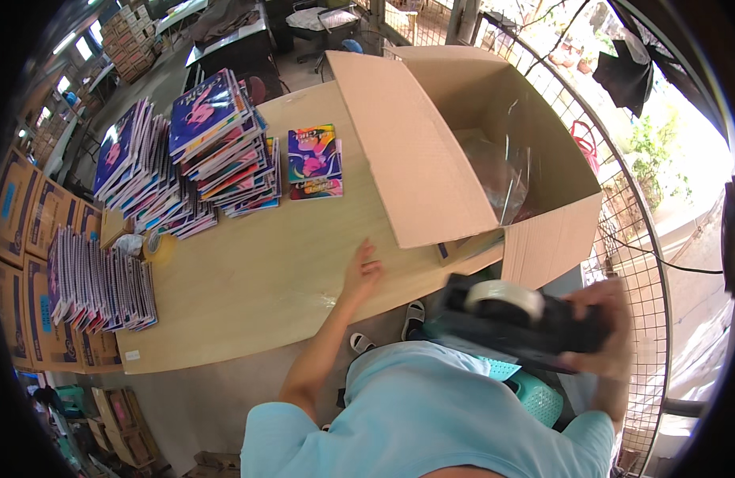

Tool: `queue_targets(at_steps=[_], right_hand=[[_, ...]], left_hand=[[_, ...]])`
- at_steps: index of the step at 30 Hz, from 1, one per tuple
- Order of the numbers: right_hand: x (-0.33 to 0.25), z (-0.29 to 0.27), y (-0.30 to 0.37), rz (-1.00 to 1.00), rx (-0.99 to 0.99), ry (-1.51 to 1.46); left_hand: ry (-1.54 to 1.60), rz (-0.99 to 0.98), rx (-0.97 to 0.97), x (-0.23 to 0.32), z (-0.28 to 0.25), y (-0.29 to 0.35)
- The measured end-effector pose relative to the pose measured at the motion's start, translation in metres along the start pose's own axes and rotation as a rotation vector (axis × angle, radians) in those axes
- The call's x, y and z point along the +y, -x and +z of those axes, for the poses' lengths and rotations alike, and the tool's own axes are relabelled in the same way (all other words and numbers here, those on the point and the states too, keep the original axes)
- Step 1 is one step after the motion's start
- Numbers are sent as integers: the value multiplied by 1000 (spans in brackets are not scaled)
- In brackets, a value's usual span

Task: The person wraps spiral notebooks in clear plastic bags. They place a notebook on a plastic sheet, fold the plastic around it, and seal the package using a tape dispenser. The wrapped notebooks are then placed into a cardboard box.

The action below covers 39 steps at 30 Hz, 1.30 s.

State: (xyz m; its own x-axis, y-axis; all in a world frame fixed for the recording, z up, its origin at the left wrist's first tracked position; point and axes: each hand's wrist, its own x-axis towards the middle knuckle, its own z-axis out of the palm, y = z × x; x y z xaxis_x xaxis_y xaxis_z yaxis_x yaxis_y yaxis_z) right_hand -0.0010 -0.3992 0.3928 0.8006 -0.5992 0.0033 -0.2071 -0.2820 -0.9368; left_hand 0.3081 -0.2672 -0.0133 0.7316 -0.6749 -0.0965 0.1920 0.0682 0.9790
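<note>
A black desktop tape dispenser point(562, 333) with a pale roll of tape point(507, 295) in it is held up off the table's right front corner. My right hand point(606, 327) is closed round its right end; both are smeared by motion. My left hand point(363, 272) is over the table near its front edge, empty, with some fingers stretched out and others partly bent. Beyond it, two colourful spiral notebooks point(312, 155) lie flat, one partly over the other. To the right stands a large open cardboard box point(555, 119) with clear plastic inside and flaps folded out.
Tall stacks of notebooks point(220, 131) fill the table's point(240, 279) far left, and a row point(105, 283) leans at its left edge. A yellowish tape roll point(155, 245) lies between them. Brown cartons point(41, 207) are piled at left. Wire mesh point(642, 239) runs along the right.
</note>
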Motion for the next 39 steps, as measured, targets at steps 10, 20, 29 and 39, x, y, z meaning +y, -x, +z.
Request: queue_targets(at_steps=[10, 20, 29, 39], right_hand=[[173, 300, -125, -162, 83, -74], [88, 56, -62, -359, 843, 552], [142, -56, -124, -356, 196, 823], [165, -90, -18, -247, 373, 859]], left_hand=[[-39, 364, 991, 120, -145, 96], [-79, 212, 69, 192, -8, 95], [-722, 455, -465, 81, 104, -62], [-330, 684, -332, 127, 168, 19]])
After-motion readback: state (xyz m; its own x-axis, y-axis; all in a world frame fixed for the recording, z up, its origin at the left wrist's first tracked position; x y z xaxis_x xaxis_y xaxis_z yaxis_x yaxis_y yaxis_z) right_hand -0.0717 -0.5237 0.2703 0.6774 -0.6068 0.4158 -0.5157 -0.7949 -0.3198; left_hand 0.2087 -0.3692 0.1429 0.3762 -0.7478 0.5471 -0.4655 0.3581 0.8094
